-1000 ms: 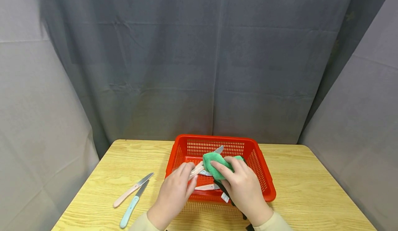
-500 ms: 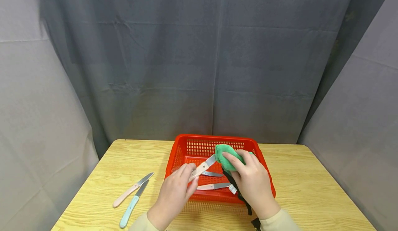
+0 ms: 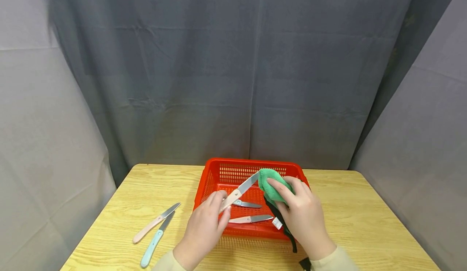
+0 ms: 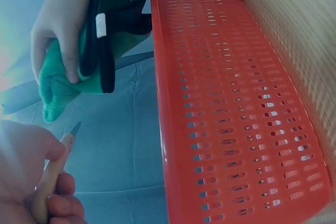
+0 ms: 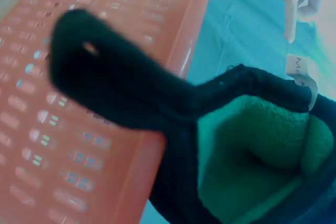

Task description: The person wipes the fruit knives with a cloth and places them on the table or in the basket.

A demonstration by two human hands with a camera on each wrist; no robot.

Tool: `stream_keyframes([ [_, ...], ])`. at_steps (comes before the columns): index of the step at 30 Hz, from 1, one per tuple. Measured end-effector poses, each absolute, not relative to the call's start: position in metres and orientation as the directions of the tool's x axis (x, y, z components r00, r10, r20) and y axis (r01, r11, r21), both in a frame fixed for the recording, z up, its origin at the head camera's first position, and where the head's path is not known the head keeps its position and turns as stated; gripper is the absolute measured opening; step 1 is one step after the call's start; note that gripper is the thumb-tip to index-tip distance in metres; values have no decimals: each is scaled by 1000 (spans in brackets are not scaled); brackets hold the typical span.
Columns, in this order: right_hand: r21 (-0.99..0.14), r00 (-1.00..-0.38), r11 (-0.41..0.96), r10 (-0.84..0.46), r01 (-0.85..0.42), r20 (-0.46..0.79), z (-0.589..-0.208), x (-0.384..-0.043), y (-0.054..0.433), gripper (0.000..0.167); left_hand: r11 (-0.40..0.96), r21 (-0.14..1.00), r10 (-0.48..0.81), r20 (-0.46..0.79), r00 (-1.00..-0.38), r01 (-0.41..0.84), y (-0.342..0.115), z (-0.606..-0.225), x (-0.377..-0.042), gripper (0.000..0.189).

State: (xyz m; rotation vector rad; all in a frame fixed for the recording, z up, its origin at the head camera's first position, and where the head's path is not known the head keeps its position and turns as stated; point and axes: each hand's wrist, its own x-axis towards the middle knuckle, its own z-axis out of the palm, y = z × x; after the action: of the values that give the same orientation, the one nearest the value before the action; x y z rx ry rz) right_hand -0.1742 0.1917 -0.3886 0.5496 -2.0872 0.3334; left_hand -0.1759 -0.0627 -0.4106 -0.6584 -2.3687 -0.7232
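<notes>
Above the basket's rim [image 3: 255, 160], the knife [image 3: 236, 194] is gripped by the left hand [image 3: 206, 226], the cloth [image 3: 271, 182] by the right hand [image 3: 300, 210]; strokes are best run tipward.

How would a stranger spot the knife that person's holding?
On the wooden table sits a red basket. By it, the left hand grips a pale-handled knife, its blade pointing toward the green cloth in the right hand. The other knives lie in the basket or on the table; only this one is held.
</notes>
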Motion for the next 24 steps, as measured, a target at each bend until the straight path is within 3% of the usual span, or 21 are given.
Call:
stream_keyframes([
  [11,8,-452,795,-353,-607,819,-400,-156,166,76,722,338,294,640,-710,604,-62,-414,-173,29],
  [17,28,-432,786,-369,-618,823,-406,-158,157,75,706,348,306,636,-709,616,-61,-416,-172,29],
  [24,21,-449,806,-351,-591,822,-405,-160,154,71,706,338,313,639,-703,622,-61,-417,-171,31],
])
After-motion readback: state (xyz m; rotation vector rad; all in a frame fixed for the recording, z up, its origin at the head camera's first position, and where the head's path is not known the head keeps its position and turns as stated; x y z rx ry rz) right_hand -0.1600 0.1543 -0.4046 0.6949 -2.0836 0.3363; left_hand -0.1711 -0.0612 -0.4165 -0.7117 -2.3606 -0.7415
